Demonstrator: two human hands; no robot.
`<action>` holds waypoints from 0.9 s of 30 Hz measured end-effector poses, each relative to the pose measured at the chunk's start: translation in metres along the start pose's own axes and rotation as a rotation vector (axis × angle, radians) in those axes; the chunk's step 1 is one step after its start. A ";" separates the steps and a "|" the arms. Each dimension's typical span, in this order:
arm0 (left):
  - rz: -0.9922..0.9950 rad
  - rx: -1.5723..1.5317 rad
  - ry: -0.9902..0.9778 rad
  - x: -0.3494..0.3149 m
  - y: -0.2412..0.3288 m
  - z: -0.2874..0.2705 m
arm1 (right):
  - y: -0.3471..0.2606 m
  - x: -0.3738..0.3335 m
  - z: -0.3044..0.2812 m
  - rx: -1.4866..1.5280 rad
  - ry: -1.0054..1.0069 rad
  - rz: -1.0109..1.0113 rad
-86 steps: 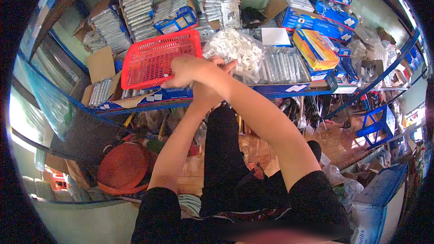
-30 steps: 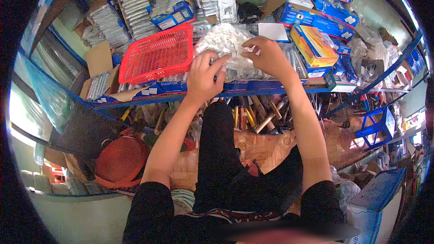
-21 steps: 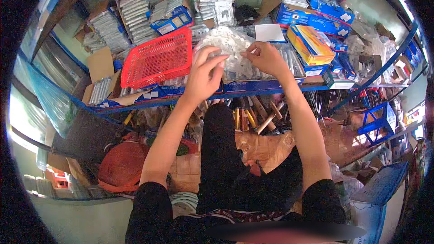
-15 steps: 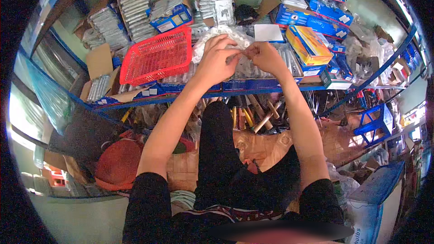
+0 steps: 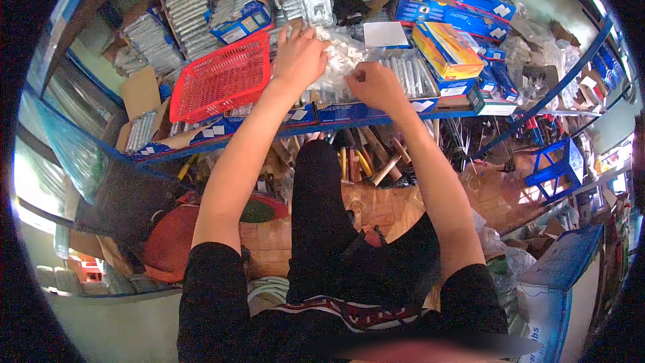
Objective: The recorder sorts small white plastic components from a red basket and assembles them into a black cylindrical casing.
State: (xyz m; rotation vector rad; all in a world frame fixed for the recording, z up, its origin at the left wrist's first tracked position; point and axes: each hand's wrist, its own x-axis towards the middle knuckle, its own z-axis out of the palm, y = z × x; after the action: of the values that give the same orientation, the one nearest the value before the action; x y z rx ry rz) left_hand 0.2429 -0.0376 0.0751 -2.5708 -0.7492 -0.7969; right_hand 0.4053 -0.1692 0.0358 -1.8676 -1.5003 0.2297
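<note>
The left hand (image 5: 300, 60) is at the left side of a heap of small white plastic pieces (image 5: 346, 50). Its fingers are spread wide, with the back of the hand facing up; the palm is hidden. The right hand (image 5: 378, 87) is at the right side of the heap, with thumb and fingers curled narrowly toward each other. Whether a piece sits between these fingertips cannot be determined.

The heap rests on a clear plastic bag (image 5: 332, 89), between the hands, on a blue-edged shelf (image 5: 376, 120). A red perforated rectangular plastic basket (image 5: 222, 79) stands left of the left hand, tilted toward the person. An open box of slim, clear-wrapped packets (image 5: 411, 75) is located just right of the right hand. A flat white rectangular box (image 5: 385, 35) lies behind that hand; a yellow-and-orange carton (image 5: 447, 54) lies farther right.

Below the shelf, wooden-handled tools (image 5: 386, 171) lean together. A blue plastic stool (image 5: 563, 168) stands on the floor at right.
</note>
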 end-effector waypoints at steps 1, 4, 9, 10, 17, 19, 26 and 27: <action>-0.009 -0.049 -0.046 0.002 0.000 0.001 | 0.002 0.001 0.005 -0.010 0.070 -0.019; -0.041 -0.273 0.024 0.000 -0.002 -0.002 | 0.007 -0.001 0.012 0.144 0.227 -0.046; -0.019 -0.490 -0.209 0.009 0.006 -0.018 | 0.000 -0.009 0.016 0.407 0.424 -0.086; 0.049 -0.384 -0.235 0.011 0.009 -0.020 | 0.001 -0.008 0.016 0.420 0.424 -0.089; 0.160 -0.166 -0.082 0.032 0.006 -0.018 | 0.006 0.002 0.003 0.369 0.369 -0.181; 0.126 0.014 -0.075 0.033 0.013 -0.014 | 0.012 0.005 0.000 0.315 0.369 -0.204; 0.063 0.264 -0.129 0.030 0.038 -0.004 | 0.025 0.006 0.005 0.381 0.347 -0.276; 0.064 0.200 -0.102 0.027 0.040 -0.004 | 0.027 0.005 0.004 0.379 0.350 -0.271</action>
State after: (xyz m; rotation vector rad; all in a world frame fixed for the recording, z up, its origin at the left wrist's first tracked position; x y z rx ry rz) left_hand 0.2829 -0.0613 0.0878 -2.4556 -0.7327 -0.5456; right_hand 0.4258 -0.1646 0.0175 -1.3119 -1.3387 0.0491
